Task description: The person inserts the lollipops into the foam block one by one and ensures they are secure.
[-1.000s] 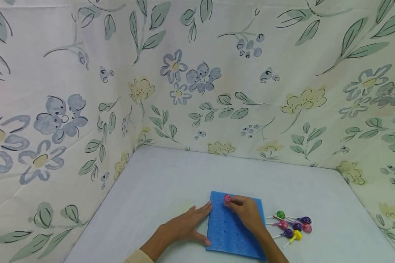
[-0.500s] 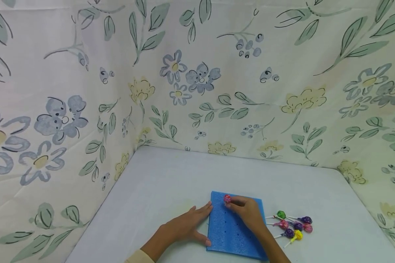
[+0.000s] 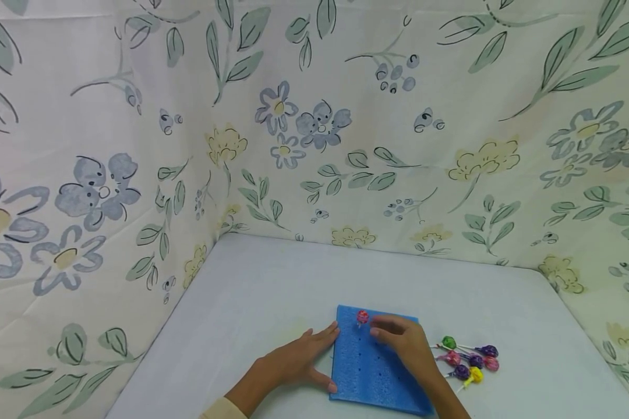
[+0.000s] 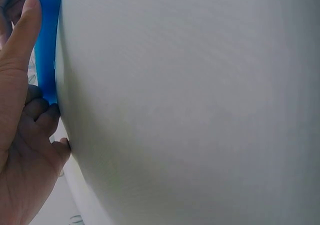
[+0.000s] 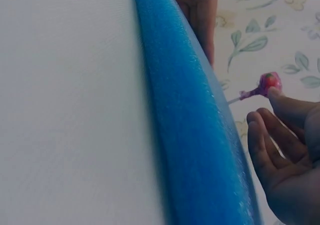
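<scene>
A blue foam board (image 3: pixel 369 378) with several small holes lies on the white table. Near its far left corner a red-and-pink wrapped lollipop (image 3: pixel 363 316) stands upright, its white stick in the foam, as the right wrist view shows the lollipop (image 5: pixel 270 81) too. My right hand (image 3: pixel 403 340) is just right of it, fingers loosely bent and apart from the candy in the head view. My left hand (image 3: pixel 299 358) rests along the board's left edge with thumb and fingers spread; in the left wrist view the left hand (image 4: pixel 30 135) touches the blue side.
Right of the board lies a loose bunch of lollipops: a green one (image 3: pixel 448 342), a yellow one (image 3: pixel 474 375), several purple ones (image 3: pixel 490 351) and pink ones (image 3: pixel 491 364). A floral cloth (image 3: pixel 314 192) hangs behind and beside the white table (image 3: pixel 272 279).
My right hand has let go of the red-and-pink lollipop and moved slightly right, leaving it standing in the foam. The left hand has stayed at the board's edge.
</scene>
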A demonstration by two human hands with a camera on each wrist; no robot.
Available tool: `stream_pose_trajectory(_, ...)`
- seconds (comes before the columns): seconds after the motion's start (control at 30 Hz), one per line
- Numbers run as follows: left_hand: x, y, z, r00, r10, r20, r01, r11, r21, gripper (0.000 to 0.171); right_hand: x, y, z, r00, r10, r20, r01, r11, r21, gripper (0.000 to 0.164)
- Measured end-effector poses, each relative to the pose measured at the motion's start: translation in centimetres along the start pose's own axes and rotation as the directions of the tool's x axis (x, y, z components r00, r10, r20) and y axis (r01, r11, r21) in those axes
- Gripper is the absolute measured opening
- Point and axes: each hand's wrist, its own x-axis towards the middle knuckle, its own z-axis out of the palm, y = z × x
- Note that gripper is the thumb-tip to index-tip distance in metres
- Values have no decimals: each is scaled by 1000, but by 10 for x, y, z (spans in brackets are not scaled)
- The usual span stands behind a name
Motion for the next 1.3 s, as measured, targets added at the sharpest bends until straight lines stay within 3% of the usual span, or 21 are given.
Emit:
stream_pose_trajectory(0.2,0,-1,1,1000,10,-3,-10,1000,8,112,-10,-3,-12,1000,18,-7,-18,1000,24,38)
stream_pose_trajectory(0.4,-1,-2,1,1000,28,-9,-28,999,17,112,-19,-3,-24,999,40,-35,-40,999,-15,37)
stream_pose_trajectory(0.67,-4,2,-1,1000,-17,-3,17,1000,13,112,-28,0,-42,997,66,-49,-68,997,-45,38)
stream_pose_trajectory(1.03,-5,0,1,1000,5,-16,-5,1000,11,112,-40,-1,-73,998,19,-64,-21,999,-29,41)
stream_pose_trajectory(1.3,-1,-2,3,1000,-1,-9,1,1000,-1,113,-48,2,-92,989,120,-82,-123,992,-28,53)
